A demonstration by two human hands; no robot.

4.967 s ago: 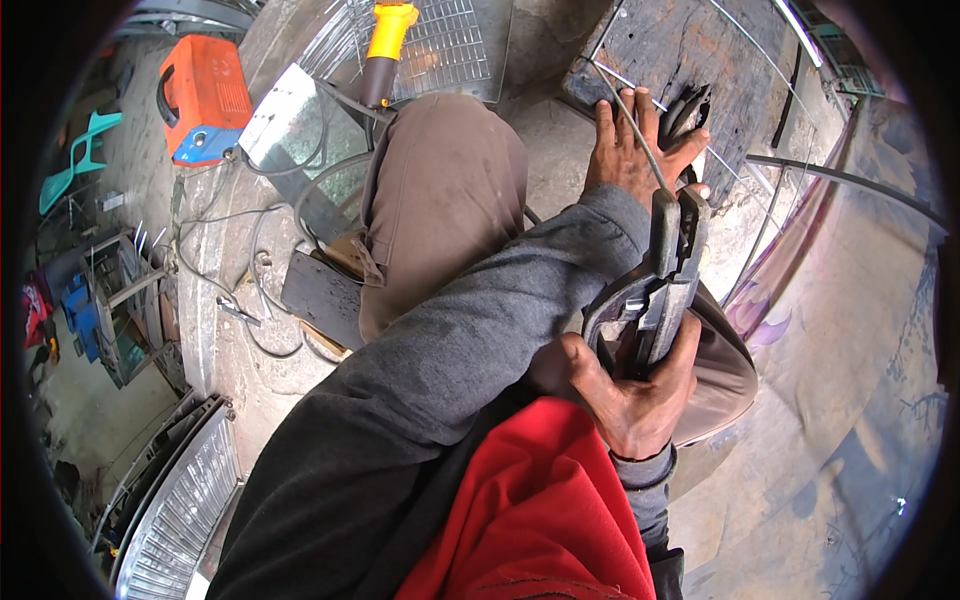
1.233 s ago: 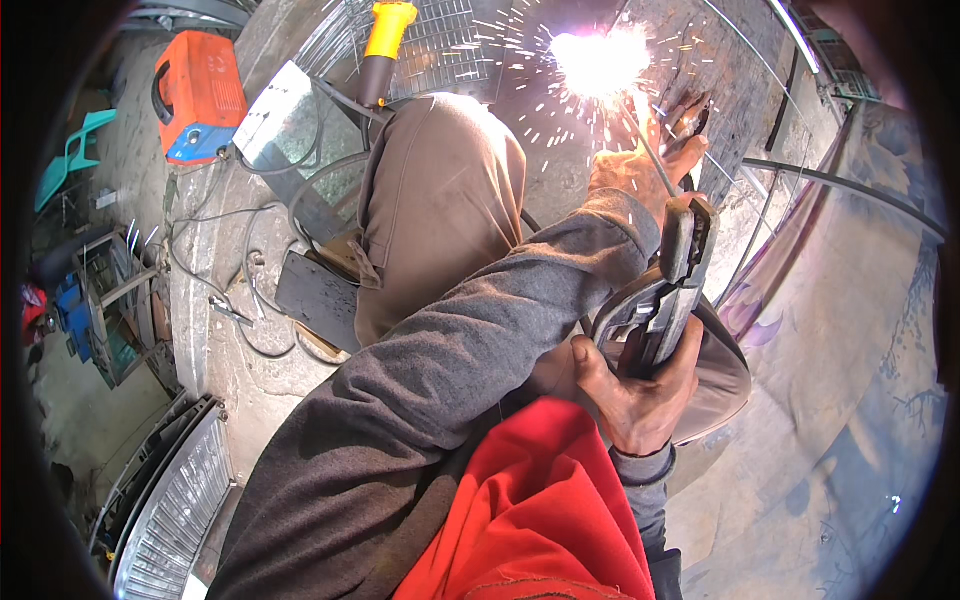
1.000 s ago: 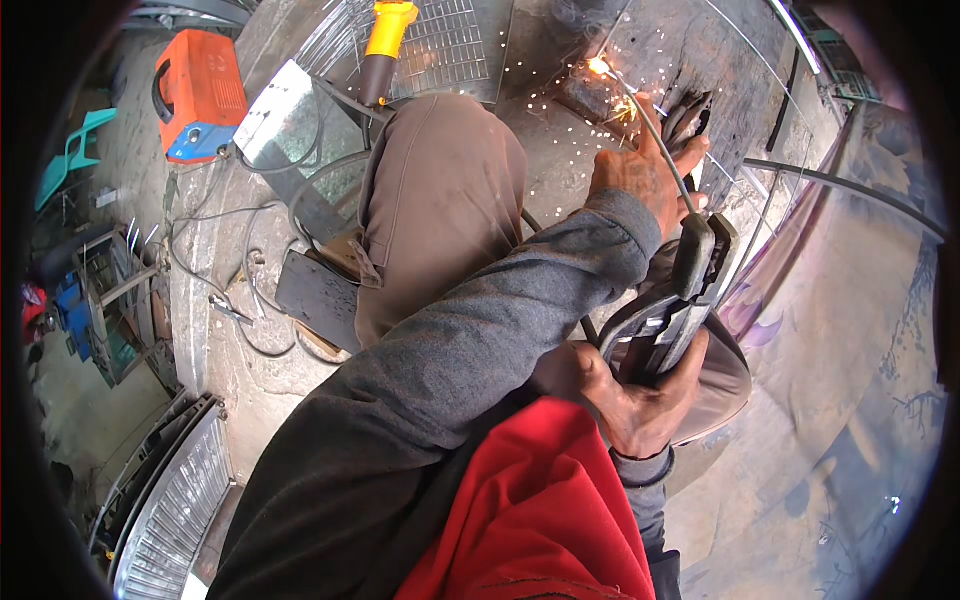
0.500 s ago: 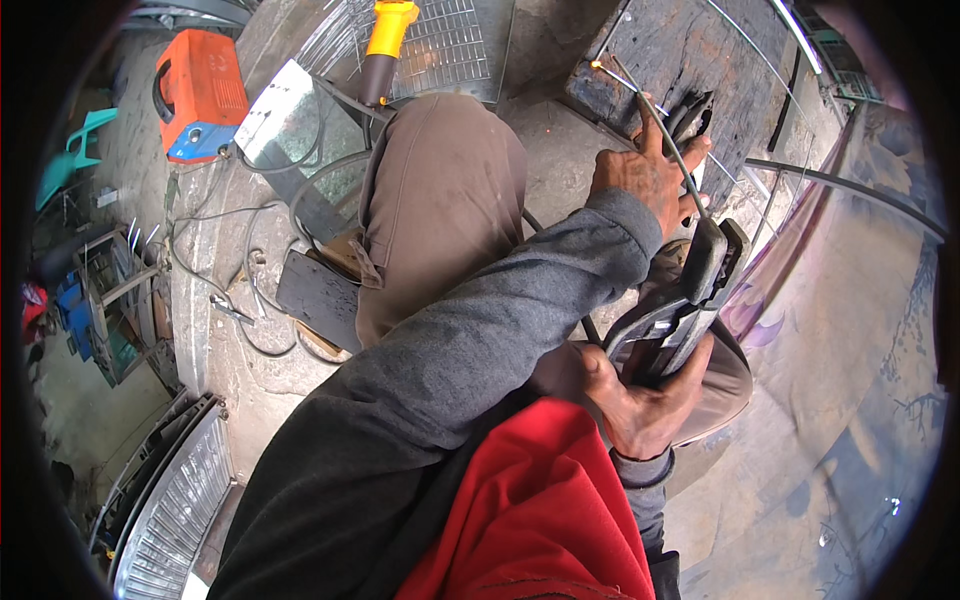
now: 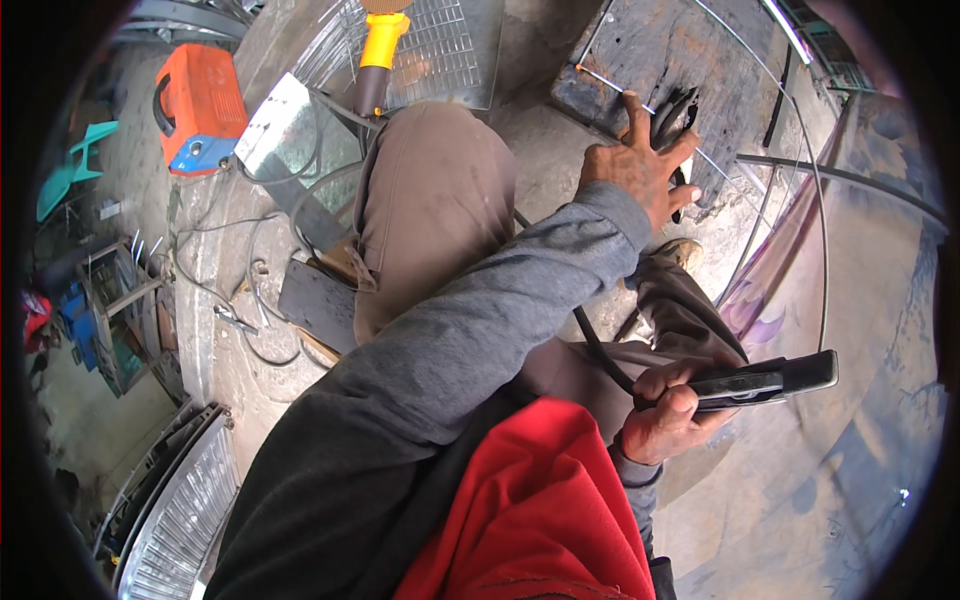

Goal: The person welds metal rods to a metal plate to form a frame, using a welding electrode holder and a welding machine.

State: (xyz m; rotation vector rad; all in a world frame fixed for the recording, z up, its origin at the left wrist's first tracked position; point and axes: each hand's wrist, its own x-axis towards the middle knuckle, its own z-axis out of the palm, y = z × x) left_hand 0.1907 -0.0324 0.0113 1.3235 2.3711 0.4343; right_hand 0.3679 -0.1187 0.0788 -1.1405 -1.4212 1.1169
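Swung rightward: long black electrode holder (image 5: 768, 381), gripped by right hand (image 5: 670, 418); thin metal rod (image 5: 604, 82), touched by spread left hand (image 5: 636, 165); welding seemingly paused.

Left hand (image 5: 632, 172) forward, fingers (image 5: 636, 120) spread; right hand (image 5: 668, 412) lower, curled.

- The rod (image 5: 605, 82) is lying across the board (image 5: 680, 55).
- The left hand (image 5: 636, 165) is reaching over the board's near edge.
- The clamp (image 5: 775, 381) is lying in the right hand (image 5: 672, 415), on the wearer's side of the board.
- The grinder (image 5: 382, 45) is lying left of the board.
- The machine (image 5: 205, 100) is standing farther left of the board.
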